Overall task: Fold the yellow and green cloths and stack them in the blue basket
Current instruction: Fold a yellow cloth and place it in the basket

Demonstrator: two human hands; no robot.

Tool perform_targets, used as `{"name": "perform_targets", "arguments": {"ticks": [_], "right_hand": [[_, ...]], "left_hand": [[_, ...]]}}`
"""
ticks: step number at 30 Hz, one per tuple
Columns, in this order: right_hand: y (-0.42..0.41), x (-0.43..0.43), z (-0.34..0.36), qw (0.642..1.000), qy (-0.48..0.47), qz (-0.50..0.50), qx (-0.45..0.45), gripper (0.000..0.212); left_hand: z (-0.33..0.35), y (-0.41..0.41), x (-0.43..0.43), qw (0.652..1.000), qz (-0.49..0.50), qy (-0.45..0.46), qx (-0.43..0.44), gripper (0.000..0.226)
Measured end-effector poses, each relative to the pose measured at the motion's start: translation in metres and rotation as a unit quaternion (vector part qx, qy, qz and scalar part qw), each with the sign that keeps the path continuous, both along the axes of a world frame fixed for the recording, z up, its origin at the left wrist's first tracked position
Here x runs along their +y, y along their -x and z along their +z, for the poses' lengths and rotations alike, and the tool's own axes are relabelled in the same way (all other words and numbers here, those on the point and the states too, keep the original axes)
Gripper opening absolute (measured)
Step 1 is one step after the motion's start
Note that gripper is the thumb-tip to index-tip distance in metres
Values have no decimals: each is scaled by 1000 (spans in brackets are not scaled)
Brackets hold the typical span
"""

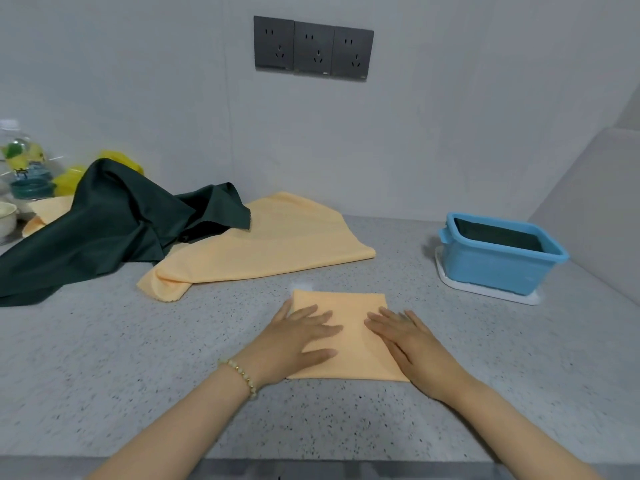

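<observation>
Near the front edge of the speckled grey surface (104, 358), a folded yellow cloth (349, 306) lies flat as a neat rectangle, and both my hands rest on top of it. My left hand (301, 336) lies palm down on the cloth's left half, fingers spread and flat, the thumb stretched along the near part of the fabric; a beaded bracelet (242, 374) circles that wrist. My right hand (403, 336) lies palm down on the right half, fingers flat and pointing toward the left hand, their tips near each other but apart. Neither hand pinches the fabric; both simply press on it. Farther back and to the left, a second yellow cloth (277, 244) lies loosely spread and rumpled, one corner rolled toward me. A dark green cloth (104, 223) is heaped over its left end and trails off toward the left edge of the surface. To the right, well apart from my hands, the blue basket (498, 265) sits on a white tray (485, 292) near the wall, with something dark green lying inside it. On the wall (450, 116) behind, three dark sockets (313, 48) sit side by side, and at the far left stand a clear bottle (20, 157) and some bright yellow items I cannot identify.
</observation>
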State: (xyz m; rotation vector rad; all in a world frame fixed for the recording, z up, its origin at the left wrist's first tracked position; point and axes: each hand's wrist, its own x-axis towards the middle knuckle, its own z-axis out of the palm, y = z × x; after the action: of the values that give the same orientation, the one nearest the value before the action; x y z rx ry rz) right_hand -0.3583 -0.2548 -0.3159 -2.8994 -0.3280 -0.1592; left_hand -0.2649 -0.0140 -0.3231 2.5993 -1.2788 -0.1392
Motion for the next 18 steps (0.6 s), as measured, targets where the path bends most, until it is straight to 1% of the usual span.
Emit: {"name": "perform_targets", "arguments": {"ticks": [1, 3, 5, 7, 8, 11, 13, 15, 18], "right_hand": [[1, 3, 3, 1000, 0, 19, -7, 43], [4, 6, 7, 999, 8, 42, -15, 42], [6, 5, 9, 999, 5, 42, -22, 38], [12, -1, 9, 999, -6, 32, -19, 38], [15, -5, 9, 999, -4, 30, -15, 45], [23, -13, 10, 998, 41, 44, -4, 77], [27, -19, 10, 997, 59, 51, -9, 85], [28, -23, 12, 996, 73, 49, -17, 83], [28, -21, 15, 993, 86, 57, -62, 68]], "left_hand": [[3, 3, 0, 1000, -15, 3, -14, 54], [8, 7, 3, 999, -22, 9, -35, 49], [10, 9, 12, 999, -11, 28, -34, 54], [11, 11, 26, 999, 3, 28, -28, 67], [12, 11, 32, 999, 9, 19, -33, 74], [14, 12, 48, 998, 25, -7, -61, 89], [17, 13, 53, 996, 22, -23, -85, 96], [20, 14, 54, 993, 8, -46, -109, 102], [22, 16, 51, 992, -1, -53, -118, 101]]}}
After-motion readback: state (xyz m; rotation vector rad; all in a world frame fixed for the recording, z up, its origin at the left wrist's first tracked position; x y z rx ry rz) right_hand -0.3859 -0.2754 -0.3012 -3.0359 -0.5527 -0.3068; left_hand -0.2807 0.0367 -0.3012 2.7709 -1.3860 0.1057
